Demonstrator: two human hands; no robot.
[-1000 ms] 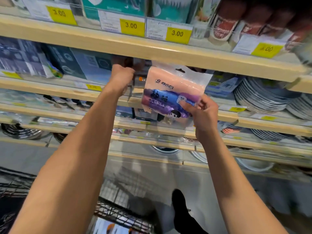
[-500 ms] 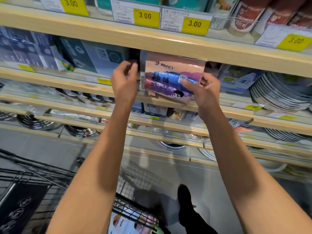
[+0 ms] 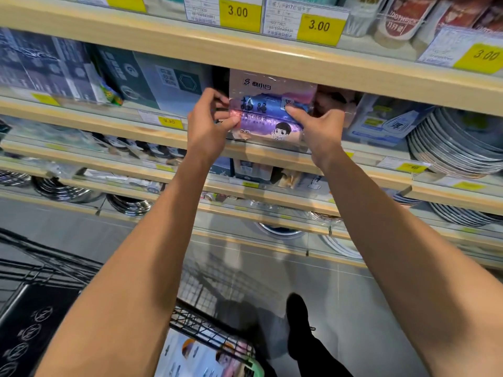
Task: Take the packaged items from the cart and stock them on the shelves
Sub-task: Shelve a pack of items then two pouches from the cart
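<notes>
Package: a purple-and-pink plastic pack [image 3: 268,112] with a cartoon figure on its front stands upright at the front of the second shelf [image 3: 163,137], its top tucked under the board above.
Left hand: the left hand [image 3: 208,123] pinches the pack's left edge between thumb and curled fingers.
Right hand: the right hand [image 3: 317,129] grips the right side, thumb pressed across the printed front, fingers wrapped behind.
Neighbours: dark boxes [image 3: 152,77] stand just left of the pack; a pale blue packet [image 3: 386,121] and stacked plates [image 3: 457,142] lie to the right.
Cart: the wire cart [image 3: 206,330] sits below the arms with at least one printed package [image 3: 196,357] inside.
Progress: by the look of it, this pack is almost seated but not yet released; the cart's goods remain to be shelved.
Unclear: how deep the pack sits, what is behind it, and how much the cart holds cannot be told; the cart is cut off by the frame and the arms, and the lower shelves are blurred.
</notes>
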